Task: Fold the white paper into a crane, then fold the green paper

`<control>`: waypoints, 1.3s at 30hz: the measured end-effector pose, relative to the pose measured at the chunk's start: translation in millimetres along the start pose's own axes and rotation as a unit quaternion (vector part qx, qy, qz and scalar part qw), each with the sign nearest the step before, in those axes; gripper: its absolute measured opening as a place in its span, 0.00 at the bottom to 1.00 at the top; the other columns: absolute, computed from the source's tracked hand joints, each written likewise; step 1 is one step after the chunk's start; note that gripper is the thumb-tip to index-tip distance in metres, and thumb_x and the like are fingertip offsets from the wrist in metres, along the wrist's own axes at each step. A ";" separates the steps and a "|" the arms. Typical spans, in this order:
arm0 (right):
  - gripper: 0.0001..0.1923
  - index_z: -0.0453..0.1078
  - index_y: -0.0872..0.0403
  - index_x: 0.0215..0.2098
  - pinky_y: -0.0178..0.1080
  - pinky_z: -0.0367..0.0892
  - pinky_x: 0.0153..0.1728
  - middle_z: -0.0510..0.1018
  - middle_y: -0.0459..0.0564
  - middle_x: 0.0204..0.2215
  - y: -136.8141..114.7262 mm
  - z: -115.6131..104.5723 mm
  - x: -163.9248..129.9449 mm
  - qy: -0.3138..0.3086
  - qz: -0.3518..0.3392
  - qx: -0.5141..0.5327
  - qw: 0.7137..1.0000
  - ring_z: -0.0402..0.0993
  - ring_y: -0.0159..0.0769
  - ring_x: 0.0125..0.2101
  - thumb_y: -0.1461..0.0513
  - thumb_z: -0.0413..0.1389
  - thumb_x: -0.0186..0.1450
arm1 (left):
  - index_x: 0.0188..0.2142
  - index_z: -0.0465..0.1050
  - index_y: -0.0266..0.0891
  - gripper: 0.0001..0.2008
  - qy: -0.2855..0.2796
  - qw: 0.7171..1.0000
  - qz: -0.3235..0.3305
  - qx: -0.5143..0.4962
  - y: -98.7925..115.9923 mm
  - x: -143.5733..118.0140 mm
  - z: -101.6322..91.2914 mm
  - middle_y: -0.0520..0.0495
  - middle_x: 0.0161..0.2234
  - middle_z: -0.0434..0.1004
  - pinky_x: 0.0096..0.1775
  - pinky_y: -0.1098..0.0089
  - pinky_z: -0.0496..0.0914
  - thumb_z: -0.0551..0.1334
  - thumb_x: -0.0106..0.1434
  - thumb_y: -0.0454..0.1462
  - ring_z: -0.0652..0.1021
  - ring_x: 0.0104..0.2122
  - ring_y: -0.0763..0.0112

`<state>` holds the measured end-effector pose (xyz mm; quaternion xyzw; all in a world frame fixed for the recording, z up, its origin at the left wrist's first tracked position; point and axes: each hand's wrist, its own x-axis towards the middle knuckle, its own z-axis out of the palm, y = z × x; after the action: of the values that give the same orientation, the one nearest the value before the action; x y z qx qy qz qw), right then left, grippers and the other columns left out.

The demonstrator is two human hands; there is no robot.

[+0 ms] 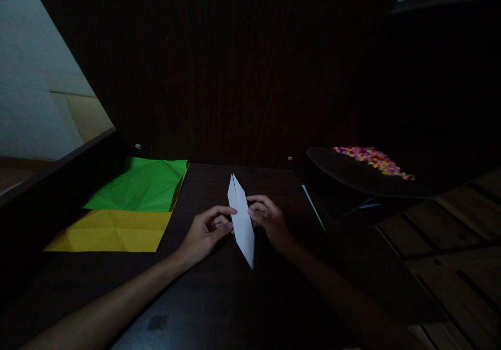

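Two bare forearms came in from the bottom edge of the frame and met just below the centre, over a dark wooden table (219,298). Between them lay a folded white paper (241,219), a long narrow diamond with one tip pointing down toward the lower middle of the frame and the other, slightly split, pointing up toward the centre. The left hand (205,233) pressed against the paper's left edge, its thumb and forefinger closed on the fold at the paper's middle. The right hand (270,222) met the right edge opposite, its fingers curled and pinching the same middle section. Both hands were thus clamped on the paper from either side, with the sheet standing slightly raised off the table surface.

Further left, in the middle-left of the frame, a creased yellow paper sheet (113,231) lay flat on the table, and a creased green paper sheet (143,185) lay on top of its far part, overlapping it.

To the right of the hands, a thin green-edged strip (313,206) lay near a dark raised surface (352,175). On that surface, in the middle-right of the frame, sat a scatter of small multicoloured pieces (371,159), too small to identify. Behind everything rose a dark wooden panel (235,68).
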<state>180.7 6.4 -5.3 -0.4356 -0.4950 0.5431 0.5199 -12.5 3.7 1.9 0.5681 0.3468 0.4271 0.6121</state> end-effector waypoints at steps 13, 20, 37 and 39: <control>0.09 0.73 0.53 0.33 0.33 0.63 0.23 0.74 0.44 0.22 -3.7 -1.2 -2.7 -0.007 -0.011 -0.062 0.998 0.68 0.31 0.22 0.57 0.57 0.59 | 0.43 0.74 0.36 0.14 0.004 1.000 0.001 -0.006 -3.5 0.1 -1.7 0.52 0.24 0.76 0.32 0.73 0.65 0.67 0.58 0.38 0.75 0.26 0.73; 0.08 0.74 0.53 0.33 0.33 0.64 0.25 0.76 0.45 0.24 -3.5 -2.9 -3.1 -0.007 -0.016 -0.062 0.998 0.70 0.33 0.25 0.58 0.58 0.58 | 0.42 0.74 0.35 0.14 0.009 1.000 0.001 -0.015 -0.5 -1.1 0.3 0.53 0.23 0.75 0.30 0.73 0.65 0.68 0.57 0.39 0.74 0.25 0.74; 0.08 0.73 0.53 0.35 0.33 0.66 0.20 0.74 0.43 0.22 -1.0 -3.0 -5.3 -0.066 -0.008 0.013 0.998 0.71 0.32 0.20 0.60 0.59 0.56 | 0.41 0.74 0.34 0.16 0.024 1.000 0.008 0.011 -8.9 2.3 -2.0 0.52 0.23 0.74 0.28 0.74 0.65 0.69 0.56 0.42 0.72 0.24 0.74; 0.09 0.74 0.53 0.34 0.33 0.66 0.19 0.74 0.43 0.21 -2.0 -2.5 -5.7 -0.065 -0.004 0.016 0.998 0.70 0.32 0.20 0.60 0.60 0.55 | 0.40 0.74 0.35 0.15 0.030 0.999 0.013 0.013 -8.4 2.0 -1.8 0.52 0.23 0.73 0.28 0.73 0.65 0.69 0.56 0.42 0.72 0.23 0.74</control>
<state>183.9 0.9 -3.9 -0.3889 -0.5206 0.5761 0.4958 -12.2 6.4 -6.6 0.5678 0.3629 0.4471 0.5883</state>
